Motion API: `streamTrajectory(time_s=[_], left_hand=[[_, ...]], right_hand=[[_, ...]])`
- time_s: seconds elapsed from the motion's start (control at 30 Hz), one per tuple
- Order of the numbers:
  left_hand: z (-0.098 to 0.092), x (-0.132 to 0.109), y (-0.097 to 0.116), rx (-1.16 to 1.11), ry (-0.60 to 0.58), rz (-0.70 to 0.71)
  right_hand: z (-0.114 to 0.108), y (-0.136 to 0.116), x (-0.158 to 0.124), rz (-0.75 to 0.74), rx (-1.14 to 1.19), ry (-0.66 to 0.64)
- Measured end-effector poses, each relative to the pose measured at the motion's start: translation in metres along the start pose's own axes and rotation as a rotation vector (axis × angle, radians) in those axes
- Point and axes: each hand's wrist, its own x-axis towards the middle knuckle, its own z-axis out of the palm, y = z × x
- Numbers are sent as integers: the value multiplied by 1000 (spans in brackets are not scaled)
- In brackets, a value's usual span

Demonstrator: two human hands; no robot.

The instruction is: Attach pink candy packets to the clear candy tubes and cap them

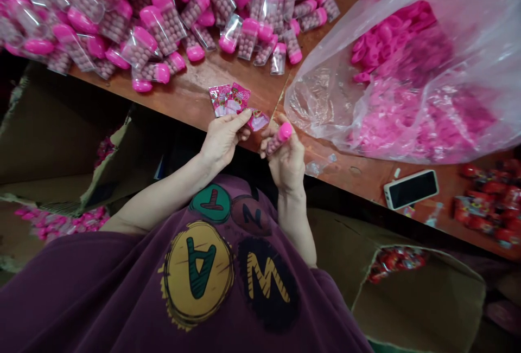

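Note:
My left hand (222,139) pinches a small fan of pink printed stickers (229,99) above the table's near edge. My right hand (287,160) is closed round a small clear bottle with a pink cap (280,137), filled with pink beads; its fingertips also touch one sticker (257,120) beside the bottle. Both hands meet just over the brown wooden table (191,90).
A heap of pink-capped bottles (154,11) covers the table's far left. A clear plastic bag of pink caps (411,71) lies at right. A white phone (411,188) and red packets (488,206) sit near the right edge. Cardboard boxes (52,141) stand below.

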Motion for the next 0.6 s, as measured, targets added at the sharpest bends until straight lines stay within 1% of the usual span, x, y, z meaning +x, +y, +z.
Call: streamTrajectory(time_s=[0.1, 0.2, 0.27, 0.37, 0.47, 0.53, 0.6], left_hand=[[3, -3, -2, 6, 45, 54], [5, -5, -4, 35, 79, 105], [5, -6, -4, 49, 93, 127], [6, -7, -6, 49, 98, 146], [5, -7, -8, 24, 78, 149], [4, -7, -7, 16, 71, 138], [3, -8, -7, 18, 58, 116]], right_hand=[[2, 7, -4, -33, -13, 9], [7, 13, -6, -125, -65, 107], [11, 14, -8, -150, -100, 162], [20, 10, -13, -134, -118, 199], [29, 6, -17, -113, -66, 234], [32, 4, -19, -87, -14, 219], [32, 2, -19, -30, 64, 169]])
